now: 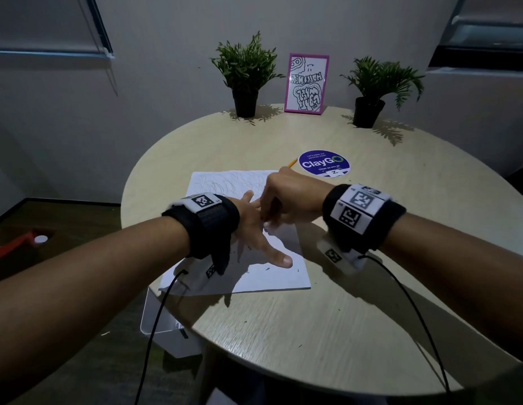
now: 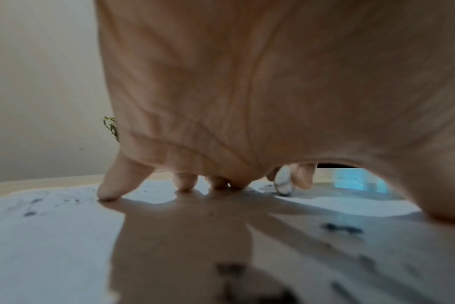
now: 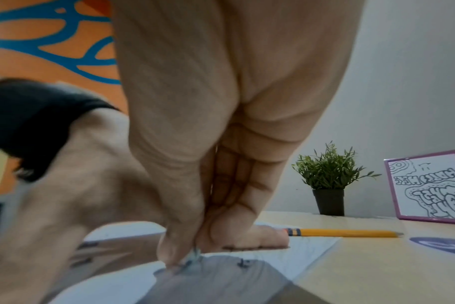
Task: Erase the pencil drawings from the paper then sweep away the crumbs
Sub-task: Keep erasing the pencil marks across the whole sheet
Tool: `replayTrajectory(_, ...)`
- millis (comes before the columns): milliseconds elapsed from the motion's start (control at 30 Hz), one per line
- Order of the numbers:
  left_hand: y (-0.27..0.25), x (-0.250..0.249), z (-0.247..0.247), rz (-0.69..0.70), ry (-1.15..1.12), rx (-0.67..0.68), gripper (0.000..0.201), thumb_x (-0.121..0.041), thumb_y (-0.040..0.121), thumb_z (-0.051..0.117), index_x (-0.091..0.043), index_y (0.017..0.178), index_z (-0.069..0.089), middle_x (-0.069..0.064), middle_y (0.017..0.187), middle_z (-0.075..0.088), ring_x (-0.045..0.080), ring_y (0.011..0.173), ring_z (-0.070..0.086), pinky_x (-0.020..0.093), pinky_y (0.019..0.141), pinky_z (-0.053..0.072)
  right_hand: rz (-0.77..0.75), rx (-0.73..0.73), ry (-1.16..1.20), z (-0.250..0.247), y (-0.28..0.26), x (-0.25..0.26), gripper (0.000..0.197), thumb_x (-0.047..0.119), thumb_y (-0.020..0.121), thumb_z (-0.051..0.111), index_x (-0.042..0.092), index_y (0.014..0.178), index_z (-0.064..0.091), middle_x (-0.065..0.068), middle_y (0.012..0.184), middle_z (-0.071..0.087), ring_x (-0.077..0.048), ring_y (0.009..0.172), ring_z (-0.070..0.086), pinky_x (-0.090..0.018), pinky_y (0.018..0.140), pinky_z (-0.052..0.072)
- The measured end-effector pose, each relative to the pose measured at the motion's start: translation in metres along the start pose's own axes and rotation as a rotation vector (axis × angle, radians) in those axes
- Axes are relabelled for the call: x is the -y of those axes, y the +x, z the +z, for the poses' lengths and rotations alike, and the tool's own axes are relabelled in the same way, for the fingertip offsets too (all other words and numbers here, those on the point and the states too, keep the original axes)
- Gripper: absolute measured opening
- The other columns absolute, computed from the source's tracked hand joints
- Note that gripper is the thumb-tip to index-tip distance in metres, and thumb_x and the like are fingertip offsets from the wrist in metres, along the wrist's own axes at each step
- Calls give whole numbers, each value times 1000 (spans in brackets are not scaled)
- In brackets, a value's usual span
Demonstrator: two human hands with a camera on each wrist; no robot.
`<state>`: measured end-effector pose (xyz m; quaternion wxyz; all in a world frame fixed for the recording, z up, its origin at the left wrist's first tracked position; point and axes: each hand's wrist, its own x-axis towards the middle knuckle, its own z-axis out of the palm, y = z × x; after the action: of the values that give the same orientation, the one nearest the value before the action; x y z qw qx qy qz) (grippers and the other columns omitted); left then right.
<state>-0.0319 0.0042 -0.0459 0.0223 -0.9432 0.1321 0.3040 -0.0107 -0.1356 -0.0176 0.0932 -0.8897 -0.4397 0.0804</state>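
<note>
Splayed left hand [image 1: 255, 229] flat on smooth, crumb-flecked white paper [image 1: 286, 276]

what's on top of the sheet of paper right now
The left hand rests on the paper with spread fingers, the right hand pinches a white eraser against it, and dark crumbs lie scattered. Whatever lies under the hands is hidden.

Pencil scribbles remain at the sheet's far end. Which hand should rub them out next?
Right. The right hand already pinches the small white eraser, nearest those scribbles; the left hand lies spread, pinning the white paper sheet.
</note>
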Motion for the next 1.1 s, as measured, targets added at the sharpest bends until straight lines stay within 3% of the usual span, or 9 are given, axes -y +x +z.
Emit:
replayTrajectory(67, 0, 1, 1, 5, -2, 2, 118, -94, 58, 57, -46, 154, 8, -20, 162, -19, 29, 147, -31, 67, 118, 3, -3, 0, 12, 6, -5, -2, 8, 17, 78, 83, 21, 84, 82, 4, 74, 75, -6, 69, 66, -35, 74, 58)
replayTrajectory(233, -1, 2, -1, -5, 1, -12, 142, -92, 51, 64, -40, 153, -20, -21, 157, -32, 21, 147, -29, 61, 118, 3, -76, 149, 44, 7, -32, 0, 11, 24, 82, 81, 18, 91, 81, 8, 81, 76, 13, 67, 60, -9, 65, 47)
replayTrajectory(333, -10, 7, -8, 45, 22, -11, 127, -82, 61, 71, -44, 155, -5, -21, 163, -17, 19, 150, -21, 56, 121, 6, -69, 167, 49, 7, -28, 2, 11, 25, 81, 82, 19, 91, 81, 10, 82, 76, 10, 71, 63, -17, 71, 53)
replayTrajectory(467, -30, 23, -14, 156, -14, -77, 89, -54, 80, 76, -51, 150, 22, -5, 162, 18, 19, 148, 21, 42, 115, 24, -19, 173, 51, 6, -29, 7, 8, 20, 81, 81, 16, 89, 80, 11, 85, 75, 1, 76, 65, -26, 77, 56)
replayTrajectory(567, -28, 31, -9, 150, -28, -65, 88, -57, 78, 76, -59, 146, 21, -9, 165, 10, 14, 153, 0, 49, 120, 18, 0, 77, 20, 4, -21, 6, 5, 18, 82, 80, 16, 87, 80, 11, 71, 69, -3, 68, 63, -29, 71, 56)
replayTrajectory(667, -25, 31, -10, 122, -26, -37, 86, -57, 77, 77, -60, 145, 24, -12, 162, 13, 13, 152, 3, 45, 119, 20, 25, -43, 12, 5, -8, 4, 9, 8, 80, 75, 17, 80, 78, 16, 58, 56, 0, 58, 54, -19, 60, 43)
replayTrajectory(833, -21, 29, -8, 127, 16, -20, 94, -60, 79, 73, -54, 152, 12, -14, 165, -9, 15, 152, -13, 48, 120, 8, -28, 77, -33, 9, -26, 8, 13, 4, 82, 72, 14, 80, 79, 23, 58, 53, 12, 64, 54, -6, 57, 35)
replayTrajectory(967, -27, 23, -8, 96, -37, -74, 98, -45, 81, 77, -37, 157, 16, -1, 166, 7, 19, 153, 5, 40, 120, 12, -51, 273, -39, -2, -31, 18, 9, 8, 83, 76, 15, 87, 80, 13, 74, 70, 13, 64, 58, -12, 60, 50)
replayTrajectory(1100, -29, 28, -11, 52, -50, -31, 86, -59, 76, 77, -50, 147, 29, -9, 162, 18, 18, 147, 25, 41, 115, 25, -23, 52, -80, -7, -2, 18, 13, 9, 81, 75, 18, 89, 81, 10, 71, 67, -5, 66, 59, -14, 58, 43)
